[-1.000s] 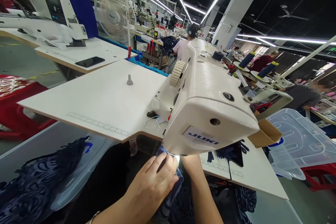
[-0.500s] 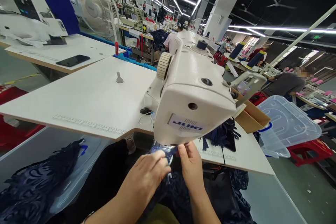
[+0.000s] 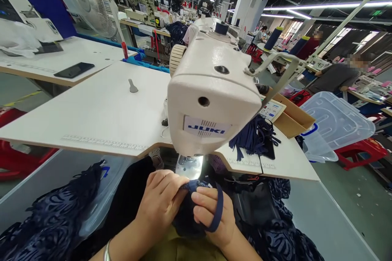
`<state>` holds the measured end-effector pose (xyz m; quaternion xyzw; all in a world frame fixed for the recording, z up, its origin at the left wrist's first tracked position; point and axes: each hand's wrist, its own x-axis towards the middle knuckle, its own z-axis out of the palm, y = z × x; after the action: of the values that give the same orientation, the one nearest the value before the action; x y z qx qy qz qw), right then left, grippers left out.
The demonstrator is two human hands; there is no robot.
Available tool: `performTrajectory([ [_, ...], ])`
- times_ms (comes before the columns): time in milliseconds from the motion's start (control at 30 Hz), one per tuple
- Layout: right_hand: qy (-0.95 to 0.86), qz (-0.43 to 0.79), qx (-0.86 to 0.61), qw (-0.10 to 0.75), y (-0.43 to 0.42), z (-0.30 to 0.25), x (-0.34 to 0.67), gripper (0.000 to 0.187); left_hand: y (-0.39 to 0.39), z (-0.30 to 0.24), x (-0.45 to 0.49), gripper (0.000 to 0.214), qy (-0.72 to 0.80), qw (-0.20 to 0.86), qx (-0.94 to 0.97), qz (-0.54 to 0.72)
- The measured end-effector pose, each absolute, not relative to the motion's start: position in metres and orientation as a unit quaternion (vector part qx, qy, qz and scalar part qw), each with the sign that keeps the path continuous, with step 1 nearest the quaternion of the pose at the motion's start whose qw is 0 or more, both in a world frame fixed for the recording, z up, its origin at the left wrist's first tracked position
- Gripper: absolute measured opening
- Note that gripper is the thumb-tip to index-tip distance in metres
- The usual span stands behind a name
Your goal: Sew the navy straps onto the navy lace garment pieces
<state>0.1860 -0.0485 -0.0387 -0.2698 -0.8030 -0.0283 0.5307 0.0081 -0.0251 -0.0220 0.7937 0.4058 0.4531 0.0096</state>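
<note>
My left hand [image 3: 162,195] pinches the edge of a dark navy lace garment [image 3: 187,208] in front of the sewing machine [image 3: 214,98]. My right hand [image 3: 214,214] has its fingers curled on the same garment. A navy strap [image 3: 218,208] loops up over the right fingers. Both hands are close together, just on my side of the lit needle plate [image 3: 190,166]. The needle and presser foot are hidden behind the machine's head. Part of the garment hangs below the hands, above my lap.
Navy straps [image 3: 254,136] lie in a bundle on the table right of the machine, beside a cardboard box [image 3: 294,118]. Lace pieces [image 3: 58,208] fill a clear bin at left. A grey metal piece [image 3: 132,86] and a phone [image 3: 74,70] rest on the tabletops. Co-workers sit farther back.
Both hands have drawn the garment back from under the machine's head toward me. The needle plate now shows, and a strap loop has come up over my right fingers. The view has tilted down.
</note>
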Motion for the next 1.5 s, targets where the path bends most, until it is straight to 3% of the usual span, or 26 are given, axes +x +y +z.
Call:
performTrajectory([
  [467,-0.774,-0.068,-0.265,0.571,-0.045,-0.033,0.177,0.008,-0.022,-0.014,0.006,0.010,0.389,-0.023,0.809,0.441],
  [700,-0.780,-0.059,-0.251,0.570,-0.045,-0.035,0.176,0.008,-0.022,-0.023,0.000,0.019,0.364,0.026,0.822,0.437],
  [833,-0.754,0.018,-0.281,0.594,-0.049,-0.033,0.174,0.011,-0.026,-0.024,0.000,0.028,0.356,0.133,0.820,0.428],
  [1000,-0.545,0.331,-0.493,0.592,-0.046,-0.023,0.170,0.013,-0.033,-0.015,0.006,0.016,0.397,0.428,0.749,0.313],
  [1100,-0.457,0.469,-0.494,0.572,-0.037,-0.018,0.168,0.017,-0.032,-0.009,0.007,0.022,0.408,0.555,0.677,0.260],
  [1267,-0.414,0.529,-0.468,0.574,-0.030,-0.018,0.167,0.021,-0.028,-0.009,0.006,0.029,0.403,0.633,0.615,0.243],
  [1500,-0.396,0.547,-0.460,0.577,-0.033,-0.017,0.167,0.022,-0.029,-0.010,0.006,0.032,0.403,0.658,0.589,0.241],
])
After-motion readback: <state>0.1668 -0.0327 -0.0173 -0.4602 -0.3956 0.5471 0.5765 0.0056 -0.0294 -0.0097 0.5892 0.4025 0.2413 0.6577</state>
